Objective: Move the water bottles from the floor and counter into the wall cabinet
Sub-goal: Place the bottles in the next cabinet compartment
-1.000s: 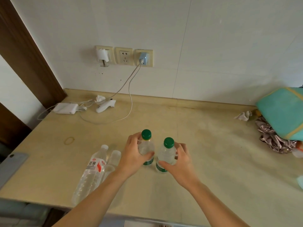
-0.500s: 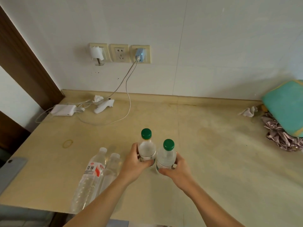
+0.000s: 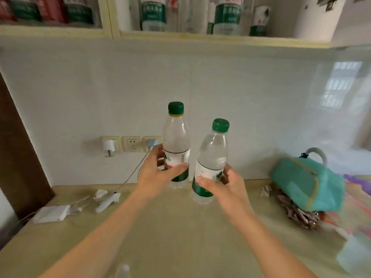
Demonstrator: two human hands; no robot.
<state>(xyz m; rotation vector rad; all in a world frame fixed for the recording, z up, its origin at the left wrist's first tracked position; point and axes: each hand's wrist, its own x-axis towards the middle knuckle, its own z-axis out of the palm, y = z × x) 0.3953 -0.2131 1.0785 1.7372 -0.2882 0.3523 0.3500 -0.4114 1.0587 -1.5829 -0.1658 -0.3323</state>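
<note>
We have lifted both green-capped bottles (image 3: 176,145) (image 3: 212,157) off the counter (image 3: 180,227) to mid-frame; the wall cabinet (image 3: 120,34) now appears along the top.

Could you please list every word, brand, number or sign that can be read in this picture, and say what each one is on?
None can be read with confidence.
Left bottle, held by the left hand: white, red and green label, print blurred.
Right bottle, held by the right hand: white and green label, print too small.
Cabinet bottles: green and red labels with large characters, motion-blurred and cut off.
Wall socket: no marking shows.
</note>
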